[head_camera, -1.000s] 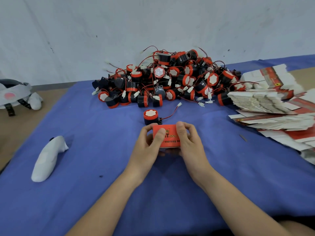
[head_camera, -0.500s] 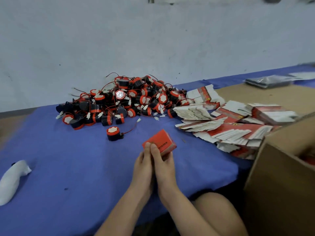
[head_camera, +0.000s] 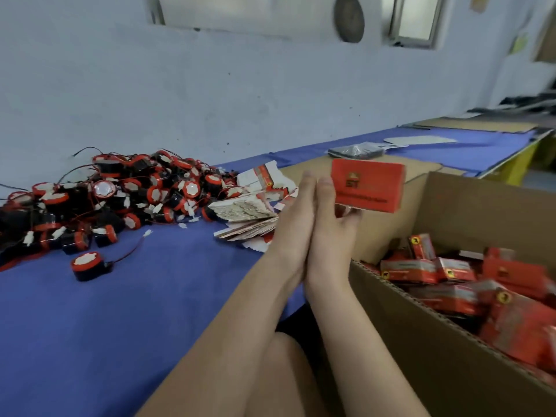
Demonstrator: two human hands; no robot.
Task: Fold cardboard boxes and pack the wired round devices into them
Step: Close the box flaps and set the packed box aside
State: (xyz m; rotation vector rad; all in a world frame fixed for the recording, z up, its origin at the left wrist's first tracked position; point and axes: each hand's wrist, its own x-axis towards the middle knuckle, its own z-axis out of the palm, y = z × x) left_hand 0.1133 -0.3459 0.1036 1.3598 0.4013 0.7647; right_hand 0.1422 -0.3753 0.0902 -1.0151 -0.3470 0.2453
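A closed small red box (head_camera: 367,185) is up in the air over the near corner of a big brown carton (head_camera: 421,341). My right hand (head_camera: 328,233) holds the box from its left edge and underside with thumb and fingertips. My left hand (head_camera: 293,224) lies flat against the right one, fingers straight, and does not touch the box. A heap of red-and-black wired round devices (head_camera: 120,200) sits at the left on the blue cloth. One single device (head_camera: 88,266) lies apart in front of the heap. The carton holds several packed red boxes (head_camera: 451,275).
A stack of flat unfolded box blanks (head_camera: 246,215) lies between the heap and my hands. The blue-covered table (head_camera: 150,311) runs along a pale wall. Farther right lie a dark packet (head_camera: 355,152) and flat cardboard sheets (head_camera: 475,126).
Both hands have carried the red box up and to the right, from the cloth to above the carton. The view has swung right, and the carton's contents now show.
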